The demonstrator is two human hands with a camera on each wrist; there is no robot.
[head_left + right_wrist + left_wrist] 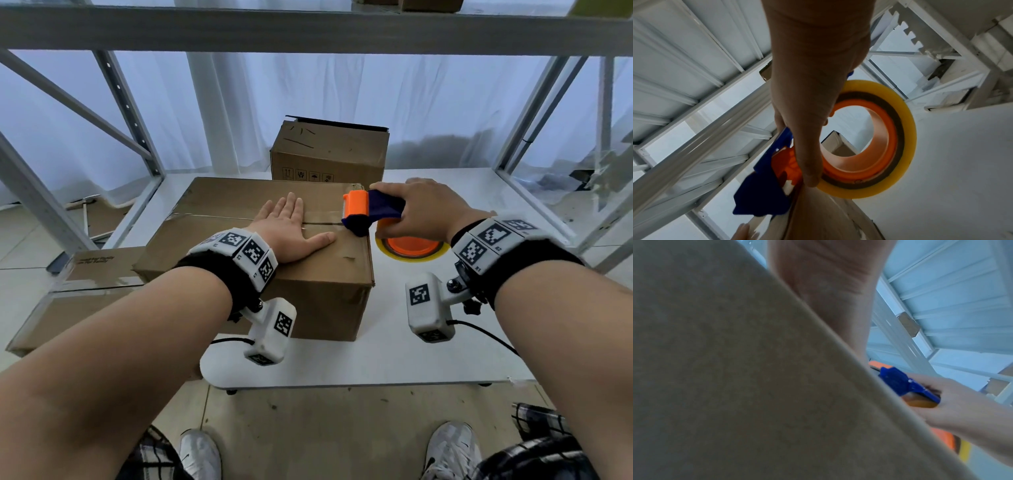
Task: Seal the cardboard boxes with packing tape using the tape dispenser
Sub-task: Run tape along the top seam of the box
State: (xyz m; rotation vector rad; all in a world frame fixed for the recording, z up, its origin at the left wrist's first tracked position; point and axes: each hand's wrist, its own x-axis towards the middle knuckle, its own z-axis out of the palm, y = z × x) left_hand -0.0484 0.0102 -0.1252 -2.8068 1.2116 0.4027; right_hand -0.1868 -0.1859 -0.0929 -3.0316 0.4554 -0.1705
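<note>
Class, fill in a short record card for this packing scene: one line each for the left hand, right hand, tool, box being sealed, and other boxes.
left hand: flat on the box top, fingers straight
right hand: grips the tape dispenser
tape dispenser: blue and orange, at the box's right edge, over the seam
front box: flaps closed, on the white table
other boxes: back box behind; low box at left

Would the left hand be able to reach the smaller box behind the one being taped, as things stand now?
Probably yes: the left hand lies flat on the near box, and the smaller box stands just beyond it with nothing between; the tape dispenser is off to the right.
</note>
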